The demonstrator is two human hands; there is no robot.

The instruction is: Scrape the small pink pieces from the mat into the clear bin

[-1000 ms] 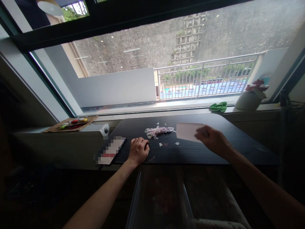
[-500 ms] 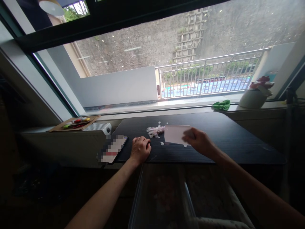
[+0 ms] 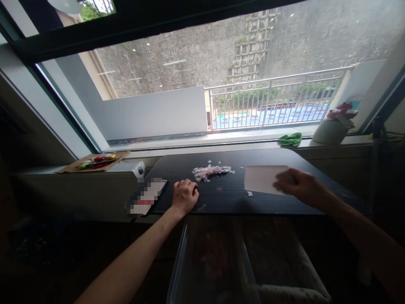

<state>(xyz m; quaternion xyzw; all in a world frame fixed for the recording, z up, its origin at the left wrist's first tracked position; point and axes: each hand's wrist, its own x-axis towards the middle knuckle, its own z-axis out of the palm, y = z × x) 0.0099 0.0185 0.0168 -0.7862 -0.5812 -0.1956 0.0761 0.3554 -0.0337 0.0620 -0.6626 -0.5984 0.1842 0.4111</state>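
My right hand (image 3: 295, 182), slightly blurred, grips the right end of a pale, flat rectangular card (image 3: 264, 178) over the right half of the dark table (image 3: 221, 202). Its exact material cannot be made out. To the left lies a heap of white and pinkish paper-like scraps (image 3: 210, 171). One loose white scrap (image 3: 249, 194) sits just below the card. My left hand (image 3: 185, 195) rests on the table, left of centre, its fingers curled in; nothing shows in it.
A phone (image 3: 148, 196), partly pixelated, lies at the table's left edge. Left of it are a white heater (image 3: 126, 167) and a cardboard piece (image 3: 69, 168) with colourful items. On the sill sit a green cloth (image 3: 290, 139) and a white jug (image 3: 330, 130). Below the table stands a clear bin (image 3: 177, 257).
My right hand has moved right with the card, away from the heap. The heap now extends further right than before. My left hand stays resting on the table.
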